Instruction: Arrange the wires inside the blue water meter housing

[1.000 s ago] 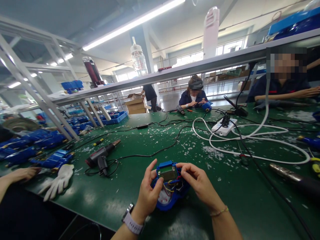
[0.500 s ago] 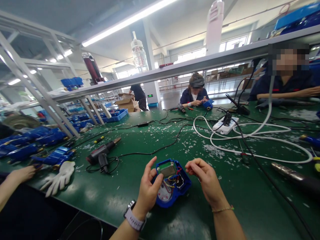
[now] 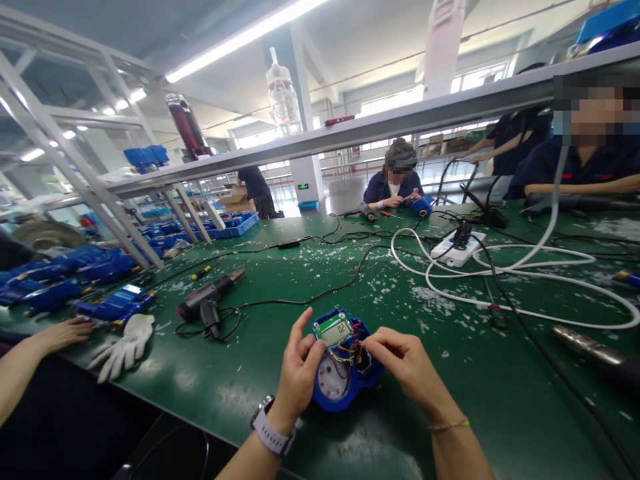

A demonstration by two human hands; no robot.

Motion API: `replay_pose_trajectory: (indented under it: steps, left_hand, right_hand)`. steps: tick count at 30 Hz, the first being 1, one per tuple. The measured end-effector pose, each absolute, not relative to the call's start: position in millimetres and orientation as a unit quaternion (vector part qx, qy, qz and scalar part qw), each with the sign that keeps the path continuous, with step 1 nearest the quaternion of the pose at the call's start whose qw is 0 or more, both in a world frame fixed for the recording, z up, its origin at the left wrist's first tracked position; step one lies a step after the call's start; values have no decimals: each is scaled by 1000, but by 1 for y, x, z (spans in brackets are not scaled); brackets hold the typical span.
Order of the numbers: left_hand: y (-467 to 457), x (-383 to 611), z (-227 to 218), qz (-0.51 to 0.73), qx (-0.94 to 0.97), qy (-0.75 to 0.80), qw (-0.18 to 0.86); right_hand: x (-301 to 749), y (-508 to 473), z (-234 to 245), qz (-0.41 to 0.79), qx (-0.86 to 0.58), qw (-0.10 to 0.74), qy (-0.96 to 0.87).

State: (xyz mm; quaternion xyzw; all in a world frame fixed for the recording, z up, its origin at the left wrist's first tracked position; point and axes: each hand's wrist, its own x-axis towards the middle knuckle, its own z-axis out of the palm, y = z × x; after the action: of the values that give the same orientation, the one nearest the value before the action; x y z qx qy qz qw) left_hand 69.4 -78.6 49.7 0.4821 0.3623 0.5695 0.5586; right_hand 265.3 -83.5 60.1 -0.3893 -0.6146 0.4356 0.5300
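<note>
- One co-worker's hand [image 3: 65, 331] lies flat at the far-left edge of the green table [image 3: 240, 380]. The tabletop is smooth and a bit glossy, with pale plastic flakes all over it.
- Just right of it is a limp white fabric glove [image 3: 125, 337] with its fingers splayed. Behind that there's a heap of long blue plastic casings [image 3: 60, 287].
- Next over is a chunky black pistol-shaped tool [image 3: 207, 303] with a coppery nozzle, lying on its side, a thin black cord looped beside it.
- Left hand [image 3: 299, 370], pale watch strap on the wrist, grips the left rim of the blue housing [image 3: 357, 385]. The forefinger sticks up and the thumb is on the edge.
- The housing sits near-centre, low over the near edge of the table; can't tell if it touches.
- It's a rounded, open plastic shell with a small rectangular grey display on top, a round white dial below, and tangled red and yellow wires.
- Right hand [image 3: 407, 363] is in a narrow pinch, fingertips on the wires and a small black part at the shell's right side.
- Farther right and back, a thick white rubbery cable [image 3: 540, 249] loops wide around a white power strip [image 3: 457, 248].
- Far right, a dull metal barrel [image 3: 590, 350], cylindrical, lies on the table.
</note>
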Motion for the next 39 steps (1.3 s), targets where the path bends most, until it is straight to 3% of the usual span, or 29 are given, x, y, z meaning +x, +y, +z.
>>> replay_pose_trajectory:
  steps: [6,16,23,30,39]
  left_hand:
    - [-78,70,50,569,483,361,559]
    - [-80,64,51,530,557,381,513]
    - [-79,66,53,522,550,397,517]
    - [-73,66,50,547,472,368,586]
    - [-75,66,53,535,510,388,550]
  right_hand:
    - [254,-85,57,468,-395,459,-644]
    - [246,-84,53,474,-410,445,-640]
    - [245,-84,52,445,-427,454,-643]
    - [249,-86,56,357,-436,501,-657]
    - [227,-89,51,217,-360,569,-706]
